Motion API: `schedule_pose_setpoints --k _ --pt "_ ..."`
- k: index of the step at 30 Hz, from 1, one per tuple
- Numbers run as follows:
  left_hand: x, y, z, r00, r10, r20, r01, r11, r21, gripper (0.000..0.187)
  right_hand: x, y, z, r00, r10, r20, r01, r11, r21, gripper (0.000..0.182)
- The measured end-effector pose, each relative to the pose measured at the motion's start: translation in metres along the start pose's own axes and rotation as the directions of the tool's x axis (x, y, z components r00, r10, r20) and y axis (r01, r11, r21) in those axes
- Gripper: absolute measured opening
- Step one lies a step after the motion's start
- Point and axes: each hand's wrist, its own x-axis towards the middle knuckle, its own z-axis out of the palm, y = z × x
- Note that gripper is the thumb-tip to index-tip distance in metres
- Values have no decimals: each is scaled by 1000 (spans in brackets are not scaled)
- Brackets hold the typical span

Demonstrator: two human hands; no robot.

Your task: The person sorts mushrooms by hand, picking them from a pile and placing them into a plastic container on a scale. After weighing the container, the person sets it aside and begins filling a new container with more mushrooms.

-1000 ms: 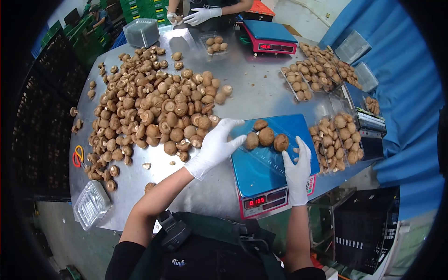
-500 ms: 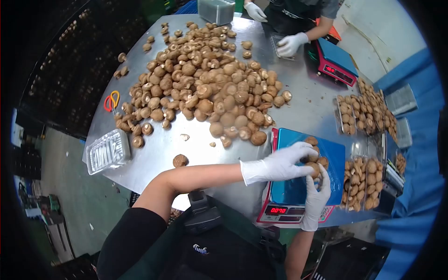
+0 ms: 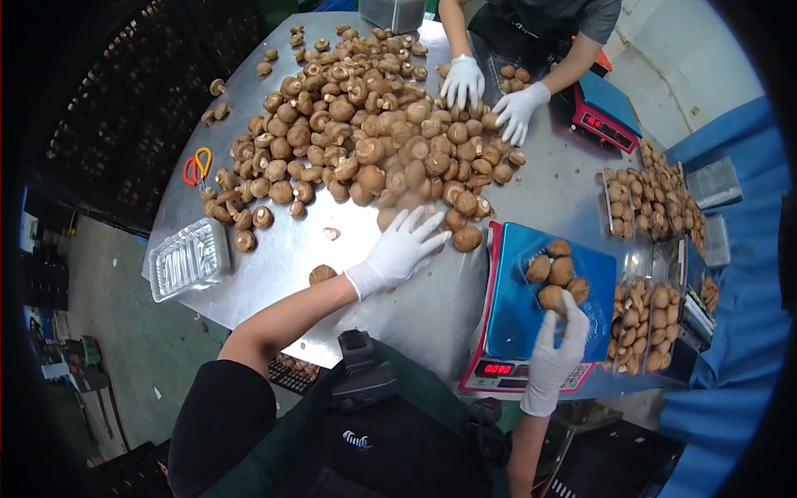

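Note:
My left hand, in a white glove, lies over the near edge of the shiitake mushroom pile with its fingers spread. It partly covers a few mushrooms. My right hand, also gloved, is at the blue-topped scale, thumb and fingers apart. Its fingertips touch or nearly touch a shiitake mushroom at the near side of a clear plastic tray. Several mushrooms sit in that tray, caps up. The scale's red display reads 0.090.
Across the table, a co-worker's gloved hands are at the pile, beside a second scale. Filled mushroom trays stand on the right. Empty clear trays and scissors are at the left. One loose mushroom lies nearby.
My left hand has left the tray and moved left to the pile. My right hand stays by the tray, where the mushrooms now show. The display went from 0.070 to 0.090. The co-worker's hands reached the pile.

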Motion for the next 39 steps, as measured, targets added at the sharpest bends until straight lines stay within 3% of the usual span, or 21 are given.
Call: schedule_pose_setpoints --k 2,6,7,9,11,13,16,18,22,25,28,30,32,34,35,36,37,38,39 --pt "-18 2 -5 999 -6 49 7 1000 -7 60 2 -32 12 992 -65 110 53 993 109 33" --pt "-45 -7 -15 996 -68 63 67 998 14 58 4 -54 78 937 -149 315 53 954 295 42" --pt "-51 -10 -16 999 -42 13 43 997 -63 59 6 -50 101 929 -182 324 91 957 275 48" --pt "-64 -17 -13 999 -26 -40 20 991 -135 59 7 -29 151 945 -83 317 50 993 111 58" --pt "-81 -25 -4 978 -208 -2 198 935 -294 52 13 -20 181 955 -44 294 42 999 16 63" --pt "-94 -30 -9 964 -267 -11 247 907 -341 48 20 -18 198 963 35 268 21 979 -204 70" --pt "-108 -38 -17 940 -339 -24 304 869 -390 41 30 -18 214 957 43 287 35 965 -261 75" --pt "-113 -43 -21 944 -307 -120 284 942 -176 42 31 -18 217 951 64 303 47 938 -344 73" --pt "-87 -50 -27 938 -253 -237 214 960 -180 47 23 -18 216 970 -52 238 102 974 -204 57" --pt "-38 -42 -26 972 -169 -161 107 937 -333 44 9 -18 215 945 -185 268 234 958 -167 38" --pt "0 -38 -12 992 -78 -100 52 970 -239 39 2 -23 206 920 -301 249 347 923 -166 37" --pt "15 -36 -7 987 -97 125 108 990 -86 40 -3 -21 197 911 -313 267 364 916 -169 37" --pt "12 -42 -6 991 -82 102 94 989 -117 41 -10 -22 185 879 -363 308 390 920 -29 33" --pt "0 -50 -11 989 -141 -46 107 893 -437 39 -15 -21 179 888 -334 317 345 938 21 36" --pt "-9 -53 -15 966 -253 -43 176 774 -608 34 -17 -22 177 923 -300 241 289 954 81 37" --pt "-17 -57 -25 968 -250 -36 177 773 -609 34 -20 -23 175 952 -258 167 235 961 145 39" --pt "-25 -62 -36 921 -367 133 304 461 -833 33 -19 -23 174 968 -207 145 190 974 120 45" --pt "-32 -70 -42 852 -409 328 390 76 -918 33 -18 -23 176 969 -201 146 184 975 120 45" --pt "-40 -80 -38 826 -439 354 352 -88 -932 34 -16 -22 180 982 -145 124 137 988 73 46"
